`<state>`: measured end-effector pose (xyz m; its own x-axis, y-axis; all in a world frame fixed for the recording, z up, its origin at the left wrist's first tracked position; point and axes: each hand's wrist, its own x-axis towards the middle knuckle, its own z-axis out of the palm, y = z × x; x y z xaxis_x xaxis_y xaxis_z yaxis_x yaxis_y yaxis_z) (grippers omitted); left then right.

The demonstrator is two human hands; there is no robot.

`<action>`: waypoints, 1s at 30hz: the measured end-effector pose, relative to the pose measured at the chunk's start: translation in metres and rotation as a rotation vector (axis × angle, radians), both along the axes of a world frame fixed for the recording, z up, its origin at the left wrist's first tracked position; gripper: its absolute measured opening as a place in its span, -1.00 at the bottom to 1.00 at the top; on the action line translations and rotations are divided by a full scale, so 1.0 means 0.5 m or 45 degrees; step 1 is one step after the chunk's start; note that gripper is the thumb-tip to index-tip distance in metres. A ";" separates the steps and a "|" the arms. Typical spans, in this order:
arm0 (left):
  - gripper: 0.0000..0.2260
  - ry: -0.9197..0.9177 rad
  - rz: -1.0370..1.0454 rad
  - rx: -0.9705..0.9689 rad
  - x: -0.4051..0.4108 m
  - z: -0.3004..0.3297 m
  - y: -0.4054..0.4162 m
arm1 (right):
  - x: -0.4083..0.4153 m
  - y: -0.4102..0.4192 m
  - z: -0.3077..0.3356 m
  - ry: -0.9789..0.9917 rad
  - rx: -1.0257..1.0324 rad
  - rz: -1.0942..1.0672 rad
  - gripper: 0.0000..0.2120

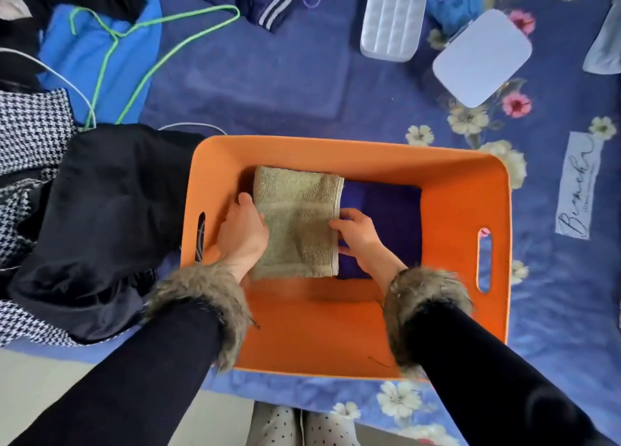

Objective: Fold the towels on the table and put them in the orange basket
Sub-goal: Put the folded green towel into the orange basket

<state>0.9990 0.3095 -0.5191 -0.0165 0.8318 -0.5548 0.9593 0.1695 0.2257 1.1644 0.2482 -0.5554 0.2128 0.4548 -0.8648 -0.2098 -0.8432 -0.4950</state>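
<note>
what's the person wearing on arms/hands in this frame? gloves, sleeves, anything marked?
No gloves: the left hand and right hand are bare. Both arms are in black long sleeves, each ending in a thick, shaggy brown-grey fur cuff, left cuff and right cuff. No rings, watch, logos or cables visible on either.

Orange basket [463, 190]: rectangular, open-topped, with rounded corners and a slotted handle cut into each short wall; it stands upright on the blue floral cloth. Olive-green towel [297, 223]: terry cloth, folded into a flat, roughly square pad with a stitched hem along its right edge; it lies inside the basket toward the left and far side, its right edge overlapping the dark blue towel. Dark blue towel [393, 217]: folded flat, lying on the basket floor just right of centre, partly beneath the olive-green towel.
</note>
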 end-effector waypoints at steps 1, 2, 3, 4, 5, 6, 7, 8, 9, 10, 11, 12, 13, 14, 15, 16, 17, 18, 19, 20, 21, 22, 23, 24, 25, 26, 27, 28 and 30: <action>-0.70 0.004 0.021 -0.014 0.000 -0.005 -0.001 | -0.001 0.001 -0.003 -0.014 -0.003 0.033 -0.87; -0.65 0.002 0.037 -0.015 -0.001 -0.011 -0.002 | -0.003 0.000 -0.005 -0.016 -0.002 0.072 -0.82; -0.62 -0.010 0.036 0.018 -0.004 -0.016 -0.006 | -0.005 0.001 -0.005 -0.027 0.008 0.137 -0.75; -0.60 -0.028 -0.005 0.097 -0.006 -0.018 -0.011 | -0.008 0.001 -0.004 -0.076 0.029 0.238 -0.68; -0.58 -0.048 -0.097 0.201 -0.009 -0.018 -0.017 | -0.012 0.001 -0.004 -0.166 0.061 0.358 -0.61; -0.55 -0.058 -0.241 0.288 -0.010 -0.018 -0.023 | -0.015 -0.002 -0.003 -0.298 0.110 0.469 -0.54; -0.49 -0.044 -0.424 0.319 -0.010 -0.022 -0.032 | -0.019 -0.006 -0.001 -0.457 0.180 0.564 -0.48; -0.38 -0.005 -0.608 0.281 -0.011 -0.027 -0.042 | -0.022 -0.014 0.002 -0.626 0.270 0.653 -0.42; -0.24 0.062 -0.760 0.197 -0.011 -0.035 -0.051 | -0.025 -0.023 0.004 -0.800 0.370 0.772 -0.36; -0.11 0.147 -0.871 0.115 -0.012 -0.045 -0.057 | -0.027 -0.033 0.004 -0.962 0.457 0.952 -0.30; 0.00 0.233 -0.946 0.067 -0.014 -0.055 -0.057 | -0.028 -0.042 0.002 -1.094 0.527 1.171 -0.22; 0.09 0.308 -0.993 0.050 -0.017 -0.064 -0.054 | -0.028 -0.049 -0.002 -1.187 0.579 1.394 -0.13; 0.15 0.373 -1.028 0.052 -0.020 -0.073 -0.048 | -0.026 -0.052 -0.008 -1.247 0.608 1.598 -0.04; 0.20 0.425 -1.057 0.065 -0.024 -0.083 -0.042 | -0.020 -0.050 -0.017 -1.292 0.614 1.762 0.04; 0.24 0.463 -1.077 0.076 -0.027 -0.093 -0.034 | -0.013 -0.045 -0.027 -1.331 0.604 1.876 0.10; 0.27 0.488 -1.088 0.081 -0.030 -0.103 -0.028 | -0.006 -0.038 -0.037 -1.364 0.583 1.942 0.13; 0.29 0.502 -1.097 0.082 -0.032 -0.112 -0.024 | 0.003 -0.029 -0.048 -1.388 0.556 1.972 0.16; 0.30 0.507 -1.103 0.084 -0.032 -0.122 -0.021 | 0.010 -0.021 -0.058 -1.403 0.527 1.980 0.17; 0.31 0.503 -1.107 0.088 -0.033 -0.132 -0.019 | 0.016 -0.014 -0.068 -1.407 0.499 1.979 0.17; 0.32 0.495 -1.109 0.091 -0.035 -0.141 -0.017 | 0.019 -0.010 -0.078 -1.402 0.480 1.981 0.17; 0.32 0.489 -1.109 0.091 -0.037 -0.149 -0.014 | 0.020 -0.008 -0.087 -1.393 0.470 1.986 0.17; 0.33 0.485 -1.109 0.088 -0.039 -0.156 -0.012 | 0.020 -0.007 -0.095 -1.386 0.465 1.991 0.16; 0.33 0.480 -1.110 0.083 -0.040 -0.163 -0.010 | 0.019 -0.006 -0.101 -1.379 0.460 1.998 0.16; 0.33 0.473 -1.108 0.071 -0.040 -0.168 -0.009 | 0.019 -0.005 -0.105 -1.373 0.456 2.008 0.15; 0.33 0.467 -1.104 0.056 -0.040 -0.172 -0.009 | 0.019 -0.003 -0.109 -1.370 0.452 2.018 0.15; 0.33 0.462 -1.101 0.044 -0.039 -0.174 -0.010 | 0.020 -0.001 -0.111 -1.369 0.449 2.029 0.15; 0.33 0.460 -1.100 0.036 -0.038 -0.176 -0.010 | 0.020 0.001 -0.113 -1.366 0.448 2.036 0.15; 0.33 0.459 -1.102 0.034 -0.037 -0.176 -0.009 | 0.020 0.003 -0.113 -1.365 0.443 2.043 0.14; 0.31 0.460 -1.114 0.024 -0.034 -0.168 -0.009 | 0.018 0.005 -0.106 -1.367 0.433 2.067 0.13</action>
